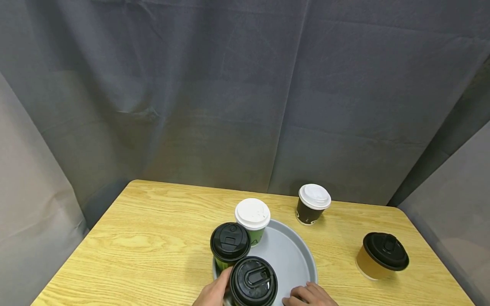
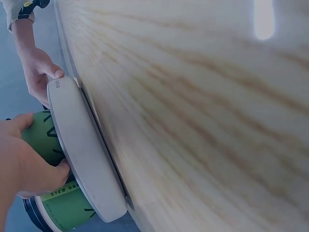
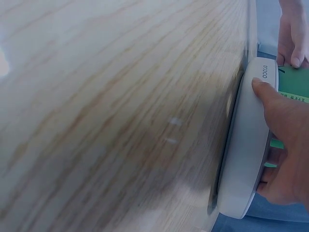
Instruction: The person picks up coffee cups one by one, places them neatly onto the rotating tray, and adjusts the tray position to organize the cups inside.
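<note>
Grey curtains close in a wooden table [image 1: 153, 238] where a round grey tray [image 1: 294, 250] sits at the near edge, both hands gripping its rim: left hand [image 1: 216, 293] curled beside the near black-lidded cup [image 1: 252, 282], right hand [image 1: 308, 295] thumb-over. I'd lift level and slowly; three lidded cups crowd its left side. Off-tray, a dark white-lidded cup [image 1: 311, 204] and tan cup [image 1: 380, 255] stand to the right.

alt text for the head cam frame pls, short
Two hands, left hand and right hand, grip the near rim of a round grey tray holding three lidded paper cups on a wooden table. Two more lidded cups stand on the table to its right; grey curtain behind.
</note>
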{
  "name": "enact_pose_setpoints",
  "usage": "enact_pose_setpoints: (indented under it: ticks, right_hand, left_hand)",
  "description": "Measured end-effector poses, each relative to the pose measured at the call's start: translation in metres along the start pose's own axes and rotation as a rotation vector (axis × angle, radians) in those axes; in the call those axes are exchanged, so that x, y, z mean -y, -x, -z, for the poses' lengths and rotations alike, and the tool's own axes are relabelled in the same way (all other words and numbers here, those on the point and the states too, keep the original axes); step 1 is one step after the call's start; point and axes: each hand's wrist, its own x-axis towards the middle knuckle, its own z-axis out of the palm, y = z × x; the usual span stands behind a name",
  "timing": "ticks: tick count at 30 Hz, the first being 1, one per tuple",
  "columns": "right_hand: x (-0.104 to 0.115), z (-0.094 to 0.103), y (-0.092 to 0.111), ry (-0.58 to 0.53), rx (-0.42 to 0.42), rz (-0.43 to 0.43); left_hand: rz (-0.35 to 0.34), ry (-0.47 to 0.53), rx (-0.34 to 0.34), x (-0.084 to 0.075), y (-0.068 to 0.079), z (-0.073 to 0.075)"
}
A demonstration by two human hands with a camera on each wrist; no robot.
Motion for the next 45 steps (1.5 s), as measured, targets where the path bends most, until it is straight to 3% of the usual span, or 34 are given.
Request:
enact_pose_setpoints:
  ticks: [4,8,16,24,28,34,38,45]
  right_hand:
    - [0.0,0.0,0.0,0.008,0.005,0.002]
    - [-0.001,0.0,0.0,0.015,0.014,0.003]
    - [0.0,0.0,0.0,0.02,-0.005,0.002]
    - [0.001,-0.001,0.0,0.018,-0.02,0.015]
    - [0.0,-0.001,0.0,0.007,-0.028,0.025]
    - [-0.001,-0.001,0.0,0.01,-0.019,0.022]
    - [-0.001,-0.001,-0.001,0.005,-0.018,0.02]
    - [0.0,0.0,-0.001,0.009,-0.006,0.006]
  left_hand:
    - [0.056,0.075,0.061,0.006,0.001,0.003]
    - [0.083,0.131,0.104,0.0,0.002,0.011]
    - [0.008,0.137,0.051,-0.019,0.009,0.021]
    - [0.052,0.175,0.046,-0.023,0.011,0.025]
    - [0.042,0.193,-0.007,-0.026,0.013,0.022]
    - [-0.055,0.221,-0.058,-0.028,0.017,0.023]
    - [-0.053,0.222,-0.081,-0.033,0.019,0.027]
    - [-0.233,0.12,-0.306,-0.042,0.02,0.026]
